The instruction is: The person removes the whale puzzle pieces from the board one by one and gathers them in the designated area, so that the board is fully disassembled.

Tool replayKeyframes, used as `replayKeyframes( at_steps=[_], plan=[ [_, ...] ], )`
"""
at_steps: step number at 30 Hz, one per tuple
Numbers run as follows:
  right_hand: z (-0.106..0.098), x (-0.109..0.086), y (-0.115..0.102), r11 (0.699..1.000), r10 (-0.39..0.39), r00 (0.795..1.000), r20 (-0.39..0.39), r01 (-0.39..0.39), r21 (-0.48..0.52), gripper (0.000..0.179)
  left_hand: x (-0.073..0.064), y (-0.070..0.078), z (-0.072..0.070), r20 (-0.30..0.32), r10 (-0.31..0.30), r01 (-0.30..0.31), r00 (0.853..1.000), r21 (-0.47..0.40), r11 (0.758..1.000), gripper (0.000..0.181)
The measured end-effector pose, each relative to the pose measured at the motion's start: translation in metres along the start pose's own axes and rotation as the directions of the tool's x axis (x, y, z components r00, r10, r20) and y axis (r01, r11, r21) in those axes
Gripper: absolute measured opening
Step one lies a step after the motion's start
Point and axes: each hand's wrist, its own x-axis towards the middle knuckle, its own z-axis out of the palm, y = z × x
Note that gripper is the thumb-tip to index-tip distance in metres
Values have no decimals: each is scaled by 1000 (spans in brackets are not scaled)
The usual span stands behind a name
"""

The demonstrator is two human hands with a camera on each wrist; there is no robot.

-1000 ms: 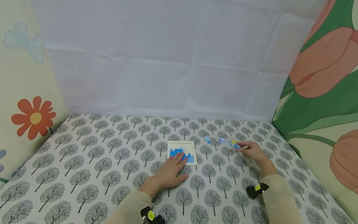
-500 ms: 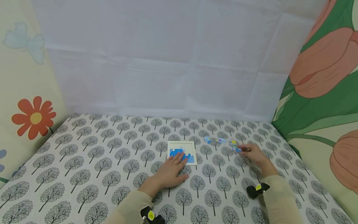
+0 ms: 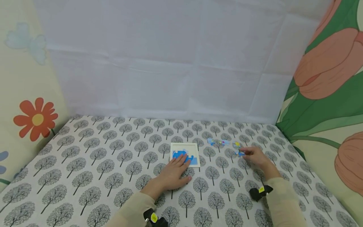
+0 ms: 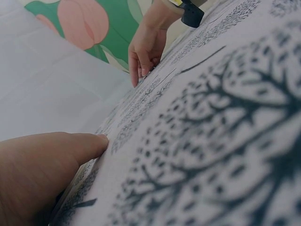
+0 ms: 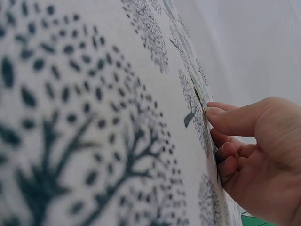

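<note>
My left hand [image 3: 173, 172] lies with its fingers extended over the lower part of a small white puzzle frame [image 3: 185, 145]. A blue picture [image 3: 179, 153] shows inside the frame, partly covered by those fingers. Off to the right, my right hand [image 3: 256, 156] pinches a small blue puzzle piece [image 3: 240, 154] low over the cloth. In the right wrist view the thumb [image 5: 225, 117] and index finger come together at a thin edge, the piece itself barely visible. Just above lies a piece with a yellow figure [image 3: 236, 144].
More light blue puzzle pieces [image 3: 223, 142] lie in a loose row behind the frame's right side, with another piece [image 3: 210, 141] at its left end. A tree-print cloth [image 3: 113, 181] covers the table. A white sheet [image 3: 158, 63] hangs behind.
The blue piece by my right fingers has come apart from the yellow-figured piece, shifting slightly nearer to me. My left hand stays where it was on the frame.
</note>
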Motion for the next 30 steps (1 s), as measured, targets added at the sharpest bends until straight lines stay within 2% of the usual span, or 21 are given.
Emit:
replayKeyframes(
  at_steps=[3,18,25,30],
  plan=[
    [-1,1,1,1000,-20,1000,10,20,-8,31,1,0,0,-3,-1,1,1000,-4,1000,60],
    [2,2,4,999,17,1000,-16,-18,-38,30,0,1,-1,4,-4,4,1000,-5,1000,60],
    [0,1,0,998,52,999,-11,-51,26,30,2,1,-1,7,-7,7,1000,4,1000,60],
    [-4,0,0,987,84,996,11,-85,139,33,2,0,-1,10,-15,15,1000,-1,1000,60]
  ],
)
